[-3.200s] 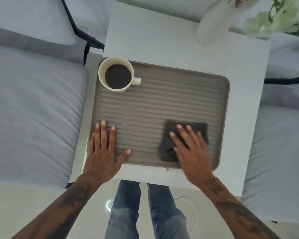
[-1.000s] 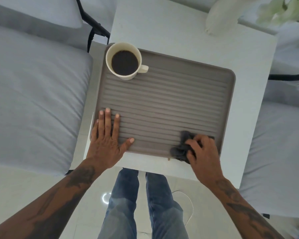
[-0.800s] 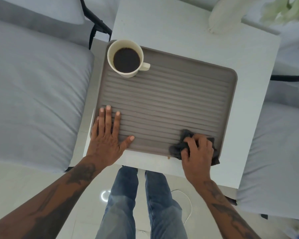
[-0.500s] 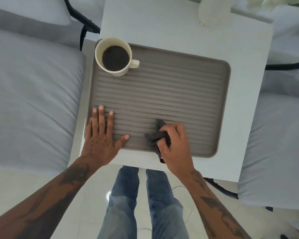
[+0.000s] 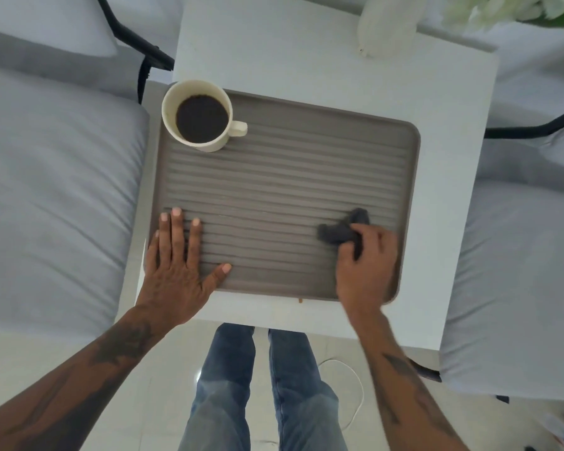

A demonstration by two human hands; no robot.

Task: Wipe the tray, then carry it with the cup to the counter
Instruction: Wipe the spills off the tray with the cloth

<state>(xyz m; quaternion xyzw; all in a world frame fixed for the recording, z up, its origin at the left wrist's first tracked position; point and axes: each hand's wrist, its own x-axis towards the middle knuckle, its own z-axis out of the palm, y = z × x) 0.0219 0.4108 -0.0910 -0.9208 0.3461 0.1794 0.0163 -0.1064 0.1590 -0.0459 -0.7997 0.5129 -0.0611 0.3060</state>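
I see one ribbed grey tray on the white table, long axis and ribs running left-right. One cup of coffee stands in its far-left corner, handle pointing right. My right hand clutches one dark cloth; my left hand lies flat, fingers spread (no writing anywhere).

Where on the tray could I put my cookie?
The ribbed middle of the tray is bare, between the cup and the right hand with its cloth. The near corners are crowded by the left hand and right hand.
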